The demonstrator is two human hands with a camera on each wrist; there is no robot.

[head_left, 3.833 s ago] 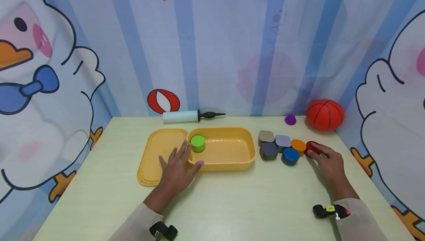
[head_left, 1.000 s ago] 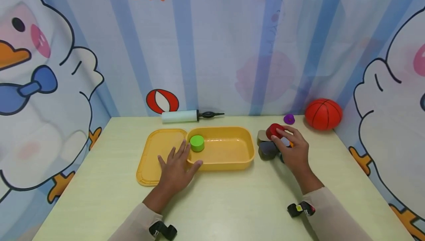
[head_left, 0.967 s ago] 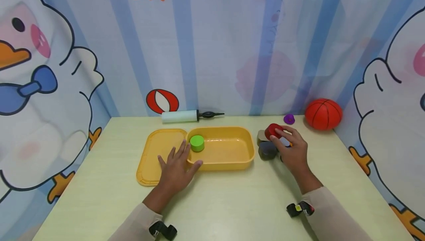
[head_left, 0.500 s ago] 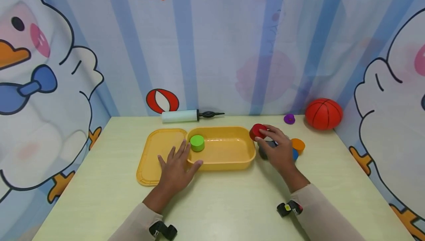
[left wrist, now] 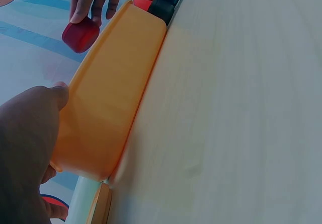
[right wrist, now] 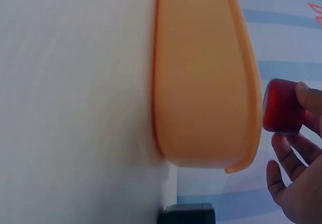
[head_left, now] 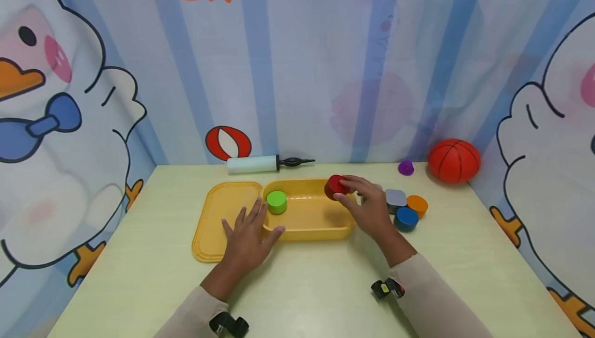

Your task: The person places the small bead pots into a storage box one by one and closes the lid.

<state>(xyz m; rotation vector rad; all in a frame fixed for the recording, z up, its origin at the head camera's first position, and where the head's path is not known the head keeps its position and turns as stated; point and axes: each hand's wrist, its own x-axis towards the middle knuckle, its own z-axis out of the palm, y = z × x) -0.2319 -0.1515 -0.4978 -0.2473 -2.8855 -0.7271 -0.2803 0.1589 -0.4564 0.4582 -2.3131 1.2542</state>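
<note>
Between thumb and fingers my right hand (head_left: 369,206) pinches a red round block (head_left: 335,187), held above the right end of a yellow plastic box (head_left: 307,234). In the right wrist view the red block (right wrist: 282,106) is beyond the rim of the box (right wrist: 206,78). My left hand (head_left: 248,240) has its fingers spread and touches the left end of the box, over the edge of a flat yellow lid (head_left: 215,224). Inside the box, at its left end, sits a green round block (head_left: 277,202).
Right of the box stand a blue block (head_left: 406,219), an orange block (head_left: 417,205) and a lavender block (head_left: 396,198). My right hand hides other blocks. Along the back edge are a pale hand pump (head_left: 253,164), a purple piece (head_left: 406,168) and a red ball (head_left: 454,161).
My right hand took the red block from the right end of the block group and carried it left, over the other blocks, to above the box. The left hand stays in place.
</note>
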